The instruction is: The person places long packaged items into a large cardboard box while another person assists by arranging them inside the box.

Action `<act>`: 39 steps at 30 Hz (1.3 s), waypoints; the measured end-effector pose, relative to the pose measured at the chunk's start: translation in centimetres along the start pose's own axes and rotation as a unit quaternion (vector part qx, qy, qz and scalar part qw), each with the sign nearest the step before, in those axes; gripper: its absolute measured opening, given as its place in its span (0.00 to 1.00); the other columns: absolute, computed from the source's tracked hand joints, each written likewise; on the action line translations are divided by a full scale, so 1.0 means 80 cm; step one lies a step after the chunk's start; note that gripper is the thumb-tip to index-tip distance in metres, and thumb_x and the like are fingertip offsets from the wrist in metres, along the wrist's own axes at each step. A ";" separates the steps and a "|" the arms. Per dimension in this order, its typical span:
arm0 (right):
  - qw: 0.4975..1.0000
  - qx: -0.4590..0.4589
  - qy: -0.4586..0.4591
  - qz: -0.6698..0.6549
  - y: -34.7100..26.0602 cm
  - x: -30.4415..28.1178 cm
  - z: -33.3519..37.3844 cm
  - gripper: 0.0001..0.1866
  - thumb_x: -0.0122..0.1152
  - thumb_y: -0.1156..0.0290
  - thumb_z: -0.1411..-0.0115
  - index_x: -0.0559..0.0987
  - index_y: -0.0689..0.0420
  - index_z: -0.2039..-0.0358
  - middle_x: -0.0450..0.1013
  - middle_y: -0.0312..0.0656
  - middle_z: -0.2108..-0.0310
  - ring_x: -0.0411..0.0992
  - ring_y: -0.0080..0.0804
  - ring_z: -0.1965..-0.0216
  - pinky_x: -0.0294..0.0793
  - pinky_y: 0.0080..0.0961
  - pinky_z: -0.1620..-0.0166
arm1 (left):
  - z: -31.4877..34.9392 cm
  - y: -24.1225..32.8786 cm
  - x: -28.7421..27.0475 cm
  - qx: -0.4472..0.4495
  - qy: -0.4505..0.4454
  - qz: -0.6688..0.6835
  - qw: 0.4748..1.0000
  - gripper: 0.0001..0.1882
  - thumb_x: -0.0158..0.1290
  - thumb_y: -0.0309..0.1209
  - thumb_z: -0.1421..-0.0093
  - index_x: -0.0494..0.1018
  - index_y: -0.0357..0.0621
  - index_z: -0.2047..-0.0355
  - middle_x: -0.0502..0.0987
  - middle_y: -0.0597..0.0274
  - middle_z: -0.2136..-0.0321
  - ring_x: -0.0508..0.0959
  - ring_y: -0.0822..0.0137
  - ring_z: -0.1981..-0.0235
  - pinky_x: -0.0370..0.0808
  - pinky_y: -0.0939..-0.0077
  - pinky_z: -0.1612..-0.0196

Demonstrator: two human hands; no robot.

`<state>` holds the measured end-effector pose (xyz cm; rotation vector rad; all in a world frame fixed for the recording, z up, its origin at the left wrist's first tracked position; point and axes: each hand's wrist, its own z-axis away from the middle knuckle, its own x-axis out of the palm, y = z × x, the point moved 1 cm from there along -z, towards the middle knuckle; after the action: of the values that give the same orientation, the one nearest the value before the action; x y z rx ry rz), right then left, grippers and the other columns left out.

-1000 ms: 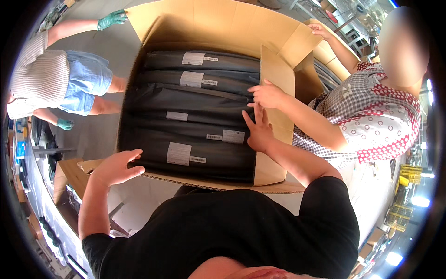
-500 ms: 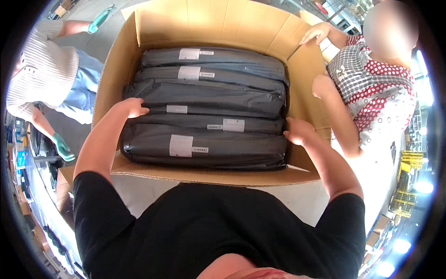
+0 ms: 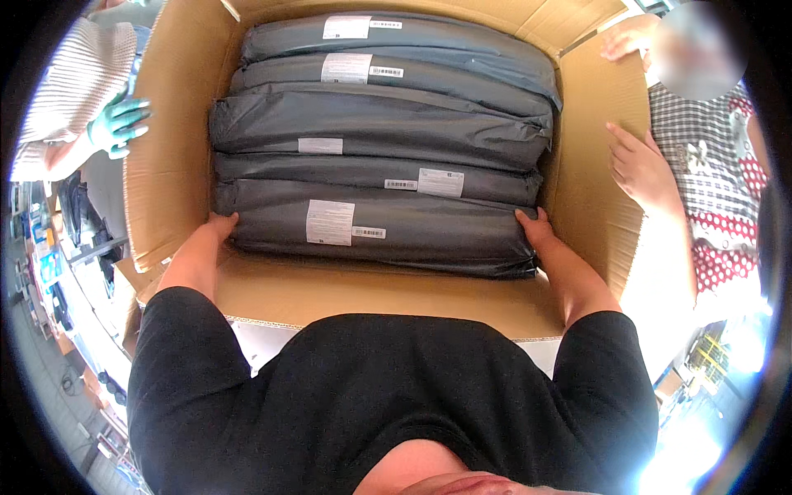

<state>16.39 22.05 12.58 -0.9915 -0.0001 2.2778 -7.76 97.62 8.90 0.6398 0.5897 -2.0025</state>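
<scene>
A large open cardboard box (image 3: 396, 295) stands in front of me with several long packages in black plastic lying side by side in it. Each end of the nearest black package (image 3: 445, 231) is in one of my hands. My left hand (image 3: 221, 224) grips its left end, thumb on top and the other fingers mostly hidden. At the right end, my right hand (image 3: 535, 227) has its thumb and fingers around the corner. White labels show on top of the packages, including a larger label (image 3: 331, 223) on the nearest one.
On the left, a co-worker's green-gloved hand (image 3: 120, 125) is beside the box's left wall. A second person (image 3: 701, 157) in a checked and red-dotted top stands at the right, with hands by the right wall. Shelves and goods line the far left.
Both my hands have moved nearer to me, onto the ends of the nearest package. The left co-worker's gloved hand has come up to the box. The box fills more of the view.
</scene>
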 end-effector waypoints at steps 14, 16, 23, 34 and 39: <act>0.976 0.016 -0.090 -0.197 0.006 -0.026 -0.002 0.46 0.63 0.46 0.44 0.60 0.66 0.36 0.63 0.56 0.38 0.64 0.46 0.39 0.62 0.38 0.38 | 0.093 0.058 -0.073 0.065 -0.054 0.437 0.896 0.47 0.54 0.62 0.44 0.62 0.32 0.39 0.66 0.47 0.40 0.68 0.54 0.40 0.63 0.59 0.38; 0.991 -0.005 -0.071 -0.110 -0.004 -0.055 -0.002 0.47 0.62 0.44 0.44 0.60 0.66 0.35 0.63 0.55 0.37 0.63 0.45 0.38 0.59 0.37 0.36 | 0.146 0.066 -0.117 0.088 -0.096 0.465 0.876 0.47 0.54 0.63 0.44 0.63 0.34 0.39 0.68 0.48 0.41 0.68 0.54 0.40 0.63 0.58 0.38; 0.970 -0.137 0.042 -0.198 -0.128 -0.120 0.000 0.47 0.62 0.46 0.42 0.56 0.65 0.33 0.58 0.54 0.34 0.57 0.43 0.34 0.56 0.35 0.35 | 0.145 0.101 -0.230 0.169 0.081 0.544 0.818 0.42 0.51 0.60 0.40 0.64 0.36 0.39 0.70 0.53 0.43 0.70 0.59 0.42 0.65 0.62 0.40; 0.922 -0.284 0.206 -0.163 -0.132 -0.053 -0.062 0.47 0.54 0.47 0.37 0.44 0.60 0.30 0.38 0.57 0.29 0.42 0.52 0.29 0.45 0.41 0.31 | 0.005 0.144 -0.148 0.272 0.272 0.469 0.795 0.50 0.55 0.57 0.43 0.52 0.34 0.33 0.63 0.43 0.38 0.63 0.49 0.37 0.60 0.60 0.36; 0.863 0.016 0.216 -0.457 -0.013 -0.014 -0.142 0.31 0.45 0.49 0.33 0.69 0.61 0.40 0.69 0.46 0.44 0.70 0.41 0.48 0.69 0.35 0.45 | -0.068 0.051 -0.094 0.091 0.109 0.146 0.979 0.39 0.54 0.53 0.43 0.64 0.38 0.39 0.69 0.46 0.45 0.69 0.52 0.44 0.69 0.58 0.45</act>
<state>25.04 19.49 5.44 -1.1398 -0.1996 1.1654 0.23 103.91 9.04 1.0074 0.4151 -1.7322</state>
